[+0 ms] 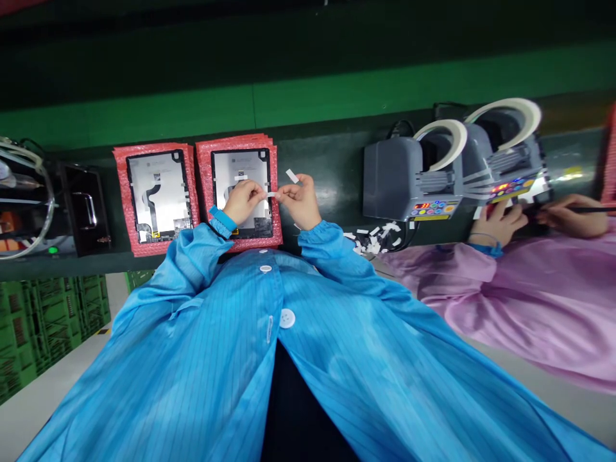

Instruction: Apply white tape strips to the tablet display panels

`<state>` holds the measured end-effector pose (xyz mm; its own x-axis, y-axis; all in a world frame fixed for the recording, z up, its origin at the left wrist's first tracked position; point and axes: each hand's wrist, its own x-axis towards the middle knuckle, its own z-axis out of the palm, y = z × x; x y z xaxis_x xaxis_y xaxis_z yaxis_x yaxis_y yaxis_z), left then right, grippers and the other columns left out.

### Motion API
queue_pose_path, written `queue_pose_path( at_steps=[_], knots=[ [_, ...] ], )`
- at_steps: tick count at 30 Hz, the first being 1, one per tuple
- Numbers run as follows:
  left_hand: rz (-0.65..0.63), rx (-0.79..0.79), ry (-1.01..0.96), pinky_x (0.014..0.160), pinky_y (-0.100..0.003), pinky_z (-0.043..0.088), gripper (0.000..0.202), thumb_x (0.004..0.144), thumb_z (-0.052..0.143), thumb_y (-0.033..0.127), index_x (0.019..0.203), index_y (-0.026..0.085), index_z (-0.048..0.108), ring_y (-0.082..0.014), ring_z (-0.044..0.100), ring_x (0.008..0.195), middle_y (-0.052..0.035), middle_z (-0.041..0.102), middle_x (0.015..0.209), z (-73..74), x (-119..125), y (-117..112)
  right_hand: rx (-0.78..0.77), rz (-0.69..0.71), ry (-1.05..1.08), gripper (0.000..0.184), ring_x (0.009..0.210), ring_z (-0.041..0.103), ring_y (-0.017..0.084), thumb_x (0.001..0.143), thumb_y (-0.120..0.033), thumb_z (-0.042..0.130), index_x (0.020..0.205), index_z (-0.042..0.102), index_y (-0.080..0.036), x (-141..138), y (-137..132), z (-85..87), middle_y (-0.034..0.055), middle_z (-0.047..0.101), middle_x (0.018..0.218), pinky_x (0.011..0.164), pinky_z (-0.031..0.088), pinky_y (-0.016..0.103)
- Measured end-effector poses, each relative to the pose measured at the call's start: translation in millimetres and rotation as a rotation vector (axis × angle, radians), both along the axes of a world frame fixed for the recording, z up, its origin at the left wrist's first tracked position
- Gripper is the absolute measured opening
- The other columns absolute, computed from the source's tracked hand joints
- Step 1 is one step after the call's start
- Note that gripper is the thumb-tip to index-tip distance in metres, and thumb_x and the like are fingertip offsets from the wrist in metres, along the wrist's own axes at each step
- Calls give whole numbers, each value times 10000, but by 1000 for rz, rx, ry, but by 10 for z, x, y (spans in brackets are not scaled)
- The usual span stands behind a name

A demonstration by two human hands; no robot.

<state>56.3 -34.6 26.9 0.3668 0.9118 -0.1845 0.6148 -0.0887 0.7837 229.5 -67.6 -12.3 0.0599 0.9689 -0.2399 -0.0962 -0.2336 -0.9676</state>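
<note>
My left hand (pixel 244 199) and my right hand (pixel 301 200) meet over a tablet back panel (pixel 240 173) that lies on a stack of red bubble wrap (pixel 275 237). Both hands pinch the ends of a small white tape strip (pixel 272 194) stretched between them. A second white strip (pixel 292 176) sticks up from my right hand's fingers. My blue sleeves reach up from the bottom of the view. A small white strip is stuck near the top of the panel.
A second panel (pixel 156 192) on red bubble wrap lies to the left. Two grey tape dispensers (pixel 409 176) stand at the right, with white strip scraps (pixel 375 239) near them. A person in a pink coat (pixel 529 289) works at the far right dispenser. Green crates (pixel 43 321) are at lower left.
</note>
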Motion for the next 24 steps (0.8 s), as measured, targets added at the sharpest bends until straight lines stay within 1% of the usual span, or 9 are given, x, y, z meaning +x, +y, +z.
queue_pose_path(
  at_steps=[3,6,9,13,18,21,24],
  knots=[
    [3,0,108,874,-354,445,148,872,614,233,733,195,583,-212,555,913,-46,622,870,-4,41,-1,-38,-12,-35,595,635,599,108,714,-285,757,1074,284,-286,-15,25,-54,-109,557,692,663,498,269],
    [68,-11,279,922,-413,413,114,860,631,237,757,189,626,-280,519,1065,-89,614,1032,-6,110,-24,-99,-21,-96,584,621,599,121,718,-243,723,1097,279,-274,-48,47,-142,-107,551,678,664,500,287],
    [105,-61,392,937,-444,396,105,862,627,245,781,184,655,-321,475,1141,-112,581,1123,-4,172,-60,-160,-41,-160,567,612,590,127,715,-238,705,1095,284,-260,-95,57,-221,-105,543,656,662,493,295],
    [103,-85,451,961,-460,382,137,884,597,267,803,189,676,-324,454,1163,-113,561,1146,7,202,-88,-188,-45,-202,584,622,597,135,685,-255,721,1068,280,-259,-127,61,-264,-106,554,643,678,496,305],
    [83,-99,476,978,-449,368,164,903,566,285,840,190,685,-315,440,1188,-111,555,1181,32,204,-92,-203,-44,-207,591,607,596,132,666,-277,742,1036,281,-269,-114,66,-245,-111,566,633,666,500,301],
    [73,-105,497,987,-457,363,166,899,555,283,865,188,688,-329,435,1202,-116,550,1202,42,216,-96,-235,-44,-222,601,612,602,136,657,-269,745,1050,290,-261,-116,71,-236,-103,576,639,675,508,308],
    [62,-101,509,991,-465,363,168,895,548,279,858,186,683,-338,439,1206,-121,549,1203,48,237,-110,-259,-46,-249,588,611,590,130,648,-238,733,1041,296,-256,-125,85,-267,-106,564,637,683,502,304]
  ],
)
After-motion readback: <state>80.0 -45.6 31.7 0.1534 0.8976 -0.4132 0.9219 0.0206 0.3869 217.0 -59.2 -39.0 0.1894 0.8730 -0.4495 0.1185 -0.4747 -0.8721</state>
